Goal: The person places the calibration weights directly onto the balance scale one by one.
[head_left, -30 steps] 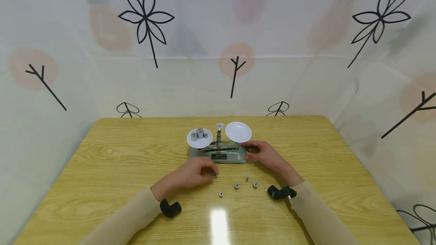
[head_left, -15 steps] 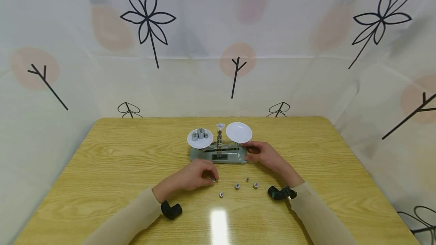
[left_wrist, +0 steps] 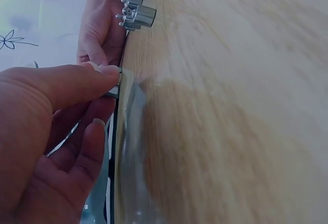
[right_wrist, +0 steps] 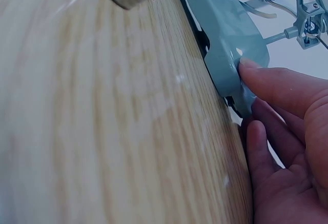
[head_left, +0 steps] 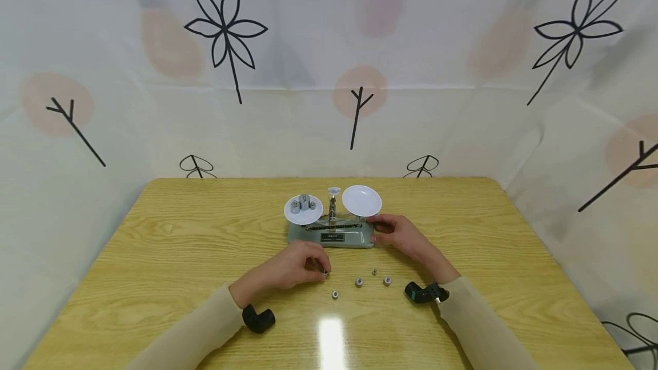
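A balance scale (head_left: 354,237) with a grey-green base and two white pans stands near the middle of the table. Several metal weights (head_left: 304,203) sit on its left pan (head_left: 291,217); the right pan (head_left: 362,200) bears nothing. Just in front of the base, my left hand (head_left: 293,264) pinches a small metal weight (head_left: 325,272) between thumb and forefinger. That weight is mostly covered by the fingertips in the left wrist view. My right hand (head_left: 400,234) holds the right end of the base, its thumb (right_wrist: 279,83) on the front face and the fingers around the end.
Loose small weights lie in front of the scale: one nearest me (head_left: 335,294), one in the middle (head_left: 358,282), one at the right (head_left: 387,281) and a tiny one (head_left: 374,271) behind. The wooden table (head_left: 180,256) ends at a patterned cloth (head_left: 288,124).
My left hand has drawn slightly toward me, with the small weight now between its fingertips. The right hand stays on the scale's base, and the loose weights have not moved.
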`<state>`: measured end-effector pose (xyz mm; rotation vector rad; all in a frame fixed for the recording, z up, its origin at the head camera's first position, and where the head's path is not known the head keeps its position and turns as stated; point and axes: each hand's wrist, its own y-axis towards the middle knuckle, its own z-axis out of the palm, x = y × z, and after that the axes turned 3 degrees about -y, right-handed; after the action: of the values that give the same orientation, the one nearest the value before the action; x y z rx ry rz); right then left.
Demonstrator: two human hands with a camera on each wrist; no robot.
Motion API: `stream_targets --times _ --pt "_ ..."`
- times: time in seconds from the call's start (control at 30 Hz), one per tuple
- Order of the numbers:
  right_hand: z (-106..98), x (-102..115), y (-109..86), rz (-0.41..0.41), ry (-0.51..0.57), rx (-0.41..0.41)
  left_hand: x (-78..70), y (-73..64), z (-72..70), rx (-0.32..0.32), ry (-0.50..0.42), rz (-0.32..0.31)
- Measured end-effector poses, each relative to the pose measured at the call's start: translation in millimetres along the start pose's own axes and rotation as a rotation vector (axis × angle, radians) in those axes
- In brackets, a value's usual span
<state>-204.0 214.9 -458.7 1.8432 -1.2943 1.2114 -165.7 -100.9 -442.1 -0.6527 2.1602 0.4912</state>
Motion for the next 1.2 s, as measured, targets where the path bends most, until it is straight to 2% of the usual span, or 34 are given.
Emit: stream_targets --times 0.33,0.57,0.67,0.93,1.2 --pt "0 -2 0.5 0.002 0.005 -0.005 -9.1 0.5 -2.7 -0.005 -0.001 -0.004" --pt "1 23 -7.5 0.015 -0.008 0.004 -16.0 0.2 -4.4 -0.020 0.014 0.020" --pt "2 27 -8.9 0.014 -0.010 0.002 -19.4 0.6 -5.4 -0.026 0.026 0.040" --pt "2 -1 -0.1 0.007 0.003 -0.016 -28.8 2.6 -8.5 -0.037 0.068 0.097" --pt "1 -6 1.1 0.003 0.001 -0.017 -35.7 5.1 -13.2 -0.038 0.090 0.147"
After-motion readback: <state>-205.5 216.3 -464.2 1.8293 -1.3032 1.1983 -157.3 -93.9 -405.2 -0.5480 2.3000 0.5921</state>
